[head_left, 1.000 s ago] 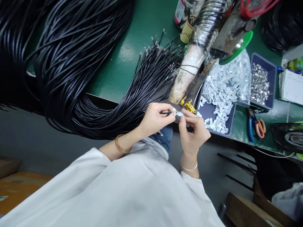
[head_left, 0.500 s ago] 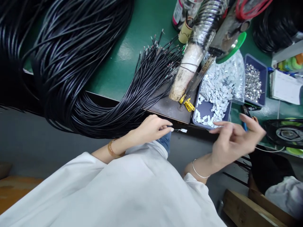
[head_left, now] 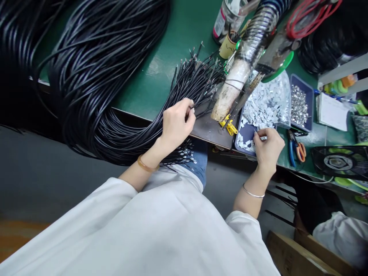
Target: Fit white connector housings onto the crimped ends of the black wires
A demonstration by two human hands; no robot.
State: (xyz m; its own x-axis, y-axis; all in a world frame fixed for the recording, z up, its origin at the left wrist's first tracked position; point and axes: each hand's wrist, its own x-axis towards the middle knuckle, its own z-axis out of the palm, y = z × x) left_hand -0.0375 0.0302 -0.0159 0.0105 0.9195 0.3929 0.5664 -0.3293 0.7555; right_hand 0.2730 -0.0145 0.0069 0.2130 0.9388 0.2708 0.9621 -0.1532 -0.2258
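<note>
L hand (head_left: pixel 178 120) is curling narrowly at cables (head_left: pixel 184 88), can't tell if holding one; R hand (head_left: pixel 269 145) is pinching over tray (head_left: pixel 248 131) of tabs (head_left: pixel 260 109), catch unclear. Cables are draping off bench (head_left: pixel 152 82), prob. bending easily, sliding: grip near tips. Tabs prob. light, stiff; take by edges.

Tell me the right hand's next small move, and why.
Probably pick from the white pieces in the tray: the right hand is over it, thumb near forefinger; the left hand is at the black wires. Neither hand's grip is clear.
</note>
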